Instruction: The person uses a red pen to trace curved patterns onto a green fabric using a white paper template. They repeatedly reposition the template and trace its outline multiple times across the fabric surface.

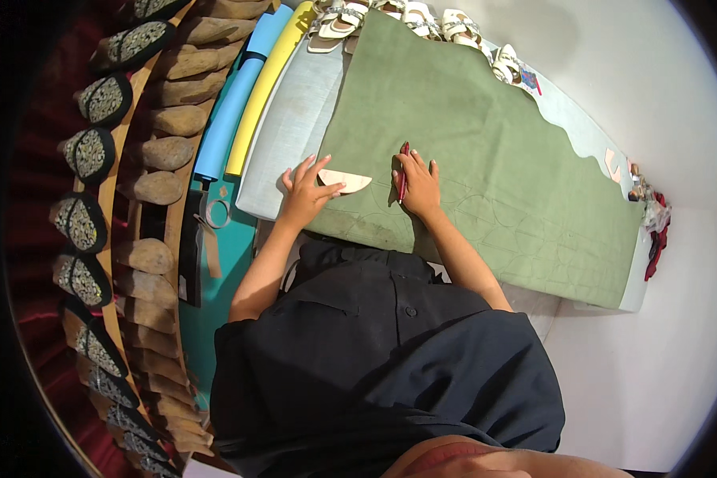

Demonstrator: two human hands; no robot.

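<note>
A pale half-round template (345,180) is being pressed flat onto a large green sheet (486,151) by the left hand (304,191), whose fingers are being kept spread across the template's left part. A red pen (403,170) is being held in the closed fingers of the right hand (419,185), just beside the template's right end, with its tip being rested on the green sheet. Faint traced outlines are being shown across the sheet's near half. The sheet is being supported by a pale grey board (291,119), beside which a yellow roll (264,84) and a blue roll (235,103) are being kept. Scissors (207,211) are being left on the teal surface near the left hand, and white sandals (410,17) are being lined along the sheet's far edge.
</note>
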